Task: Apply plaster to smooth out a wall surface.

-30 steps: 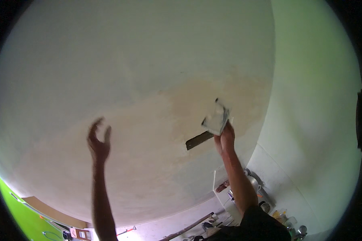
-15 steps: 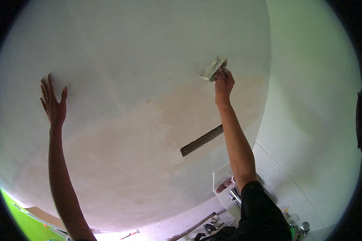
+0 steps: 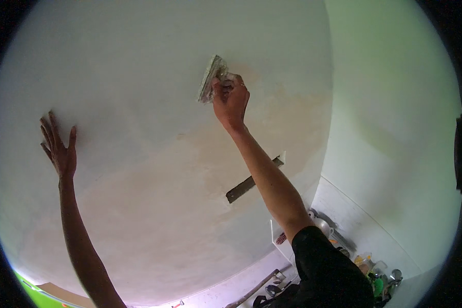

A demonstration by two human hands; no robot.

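Observation:
A pale plaster-smeared scraper with a wide blade is gripped in my right hand. Its blade lies against or very close to the grey-white plastered surface, in the upper middle. My left hand, fingers spread, rests on or close by the same surface at the far left, holding nothing. Beige, differently toned patches cross the plaster below the scraper. Behind my right forearm, a dark narrow strip runs diagonally; the forearm hides part of it.
A pale greenish wall adjoins the plaster on the right. At the lower right are a shelf and assorted kitchenware, with a metal pot and bottles. A bright green area shows at the lower left.
My right hand has swept the scraper left and slightly up, and the blade now stands steeper. My left hand appears slightly lower and farther left. More of the dark strip's right end shows.

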